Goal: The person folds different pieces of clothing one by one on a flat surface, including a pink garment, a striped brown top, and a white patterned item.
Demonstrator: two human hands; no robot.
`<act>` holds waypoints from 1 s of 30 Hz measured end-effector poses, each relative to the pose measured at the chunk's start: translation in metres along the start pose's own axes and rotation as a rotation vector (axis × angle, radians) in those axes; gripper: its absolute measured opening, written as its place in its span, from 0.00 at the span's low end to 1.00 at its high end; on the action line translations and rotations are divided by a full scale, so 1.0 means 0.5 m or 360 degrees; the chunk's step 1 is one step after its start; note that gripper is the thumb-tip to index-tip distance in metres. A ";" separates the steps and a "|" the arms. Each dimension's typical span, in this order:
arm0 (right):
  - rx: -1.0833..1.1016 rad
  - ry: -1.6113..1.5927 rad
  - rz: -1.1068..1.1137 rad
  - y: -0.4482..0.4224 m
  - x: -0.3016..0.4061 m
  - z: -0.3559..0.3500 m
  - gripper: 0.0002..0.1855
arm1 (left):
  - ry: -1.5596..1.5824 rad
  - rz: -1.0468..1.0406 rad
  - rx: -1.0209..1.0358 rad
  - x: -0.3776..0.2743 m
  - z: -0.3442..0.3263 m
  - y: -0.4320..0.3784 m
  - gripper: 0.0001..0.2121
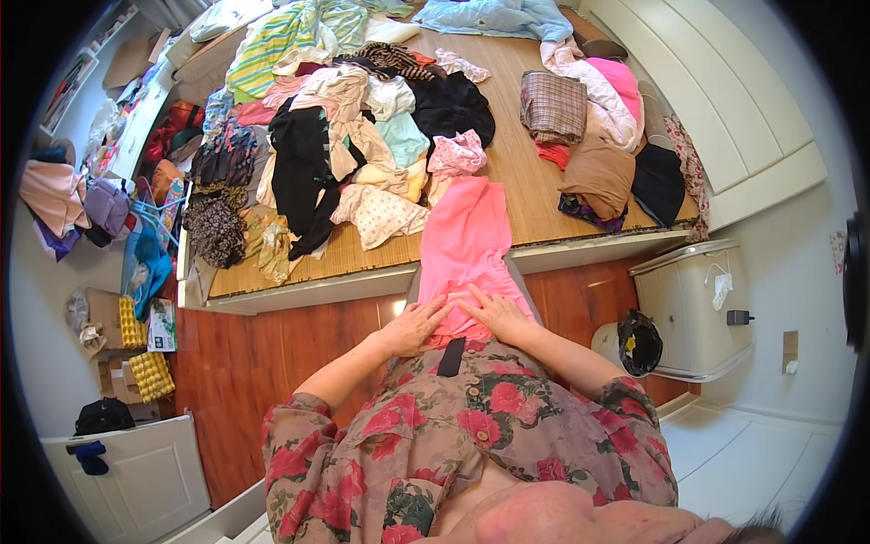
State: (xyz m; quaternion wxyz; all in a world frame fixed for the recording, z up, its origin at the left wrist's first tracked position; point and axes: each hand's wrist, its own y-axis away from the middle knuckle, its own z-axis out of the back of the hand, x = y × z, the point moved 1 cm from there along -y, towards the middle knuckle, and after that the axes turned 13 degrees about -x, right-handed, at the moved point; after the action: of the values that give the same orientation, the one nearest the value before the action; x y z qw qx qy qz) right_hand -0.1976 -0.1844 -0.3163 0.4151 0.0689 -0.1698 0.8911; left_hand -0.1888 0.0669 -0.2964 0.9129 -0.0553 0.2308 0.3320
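A bright pink garment (465,231) stretches from my lap onto the front edge of the bed, wrinkled at the near end and smoother at the far end. My left hand (419,326) rests palm down on its near left side. Opposite it, my right hand (499,314) lies flat on the cloth with the fingers spread. The fingertips of both hands come close together over the wrinkles. Just beyond the garment's far end are a crumpled pink printed garment (457,155) and a cream dotted garment (380,214).
A loose heap of clothes, including black trousers (299,170), covers the left of the bamboo mat (516,177). At the right sit a folded plaid cloth (554,107) and a folded brown garment (598,178). A bin with a black liner (639,343) stands by a beige cabinet (686,306).
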 end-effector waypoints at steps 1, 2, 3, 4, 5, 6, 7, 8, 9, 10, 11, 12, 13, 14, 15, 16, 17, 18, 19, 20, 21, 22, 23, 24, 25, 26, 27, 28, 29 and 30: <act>0.0153 -0.0040 -0.0010 -0.019 0.009 0.022 0.38 | 0.0054 0.0007 -0.0047 0.005 -0.002 0.007 0.42; 0.0307 -0.0079 -0.0018 -0.034 0.012 0.032 0.37 | 0.0108 0.0015 -0.0094 0.010 -0.004 0.013 0.43; 0.0308 -0.0074 -0.0022 -0.043 0.008 0.033 0.37 | 0.0110 0.0009 -0.0095 0.016 -0.009 0.014 0.43; 0.0319 -0.0123 0.0066 -0.051 0.004 0.033 0.37 | 0.0139 0.0004 -0.0102 0.022 -0.014 0.015 0.43; 0.0330 -0.0172 0.0157 -0.054 0.002 0.032 0.37 | 0.0168 0.0001 -0.0109 0.027 -0.019 0.017 0.42; 0.0331 -0.0167 0.0151 -0.051 -0.006 0.020 0.37 | 0.0171 -0.0007 -0.0110 0.028 -0.018 0.012 0.42; 0.0332 -0.0211 0.0164 -0.049 -0.013 0.006 0.39 | 0.0191 0.0021 -0.0027 0.027 -0.011 0.009 0.41; 0.0332 -0.0256 0.0176 -0.045 -0.020 -0.006 0.42 | 0.0210 0.0048 0.0056 0.026 -0.004 0.006 0.41; 0.0335 -0.0256 0.0183 -0.043 -0.021 -0.009 0.42 | 0.0211 0.0054 0.0051 0.020 0.010 0.005 0.41; 0.0304 -0.0275 0.0168 -0.041 -0.022 -0.008 0.40 | 0.0218 0.0095 0.0120 0.008 0.028 0.001 0.40; 0.0272 -0.0294 0.0151 -0.040 -0.023 -0.008 0.39 | 0.0224 0.0134 0.0190 0.002 0.036 -0.001 0.39; 0.0279 -0.0294 0.0160 -0.044 -0.015 0.003 0.39 | 0.0228 0.0142 0.0183 0.002 0.034 0.002 0.39; 0.0272 -0.0299 0.0118 -0.048 -0.007 0.017 0.39 | 0.0204 0.0130 0.0158 0.002 0.031 0.005 0.39; 0.0265 -0.0304 0.0075 -0.051 0.000 0.028 0.38 | 0.0179 0.0118 0.0134 0.002 0.028 0.007 0.39; 0.0266 -0.0301 0.0074 -0.051 0.002 0.033 0.38 | 0.0180 0.0117 0.0132 0.002 0.023 0.005 0.39; 0.0277 -0.0282 0.0065 -0.049 0.003 0.037 0.37 | 0.0086 0.0056 0.0063 0.002 0.016 0.003 0.37; 0.0288 -0.0263 0.0057 -0.046 0.004 0.039 0.36 | -0.0007 -0.0003 -0.0007 0.001 0.009 0.002 0.35; 0.0286 -0.0260 0.0055 -0.039 0.001 0.037 0.36 | -0.0008 -0.0007 -0.0008 0.002 0.002 0.002 0.35; 0.0106 -0.0276 0.0090 -0.029 -0.001 0.033 0.36 | -0.0041 -0.0038 -0.0085 0.003 -0.003 0.001 0.33; -0.0074 -0.0291 0.0125 -0.021 -0.003 0.031 0.36 | -0.0072 -0.0069 -0.0163 0.005 -0.008 0.000 0.32; -0.0074 -0.0292 0.0127 -0.018 -0.001 0.032 0.36 | -0.0073 -0.0067 -0.0164 0.011 -0.013 0.001 0.32; -0.0195 -0.0259 0.0124 -0.016 0.000 0.034 0.34 | -0.0086 -0.0074 -0.0195 0.017 -0.018 0.003 0.29; -0.0316 -0.0226 0.0121 -0.013 0.001 0.036 0.33 | -0.0099 -0.0081 -0.0225 0.023 -0.022 0.004 0.27; -0.0316 -0.0225 0.0123 -0.010 0.001 0.035 0.33 | -0.0101 -0.0081 -0.0227 0.029 -0.027 0.003 0.27; -0.0375 -0.0158 0.0139 -0.006 0.002 0.035 0.32 | -0.0091 -0.0082 -0.0288 0.035 -0.031 0.001 0.25; -0.0433 -0.0090 0.0155 -0.004 0.002 0.035 0.31 | -0.0080 -0.0085 -0.0348 0.042 -0.034 0.001 0.23; -0.0433 -0.0088 0.0156 -0.008 0.005 0.041 0.31 | -0.0081 -0.0086 -0.0350 0.042 -0.023 -0.001 0.23; -0.0433 -0.0087 0.0143 -0.011 0.008 0.048 0.29 | -0.0101 -0.0097 -0.0366 0.045 -0.009 -0.002 0.22; -0.0433 -0.0086 0.0130 -0.014 0.010 0.057 0.26 | -0.0121 -0.0109 -0.0381 0.048 0.004 -0.003 0.21; -0.0435 -0.0086 0.0131 -0.019 0.010 0.067 0.26 | -0.0123 -0.0090 -0.0355 0.044 0.028 -0.005 0.19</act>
State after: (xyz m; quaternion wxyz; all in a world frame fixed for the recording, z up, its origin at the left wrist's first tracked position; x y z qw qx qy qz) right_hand -0.1939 -0.1872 -0.2816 0.3791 0.0287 -0.3032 0.8738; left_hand -0.1671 0.0813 -0.2942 0.9184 -0.1502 0.1553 0.3315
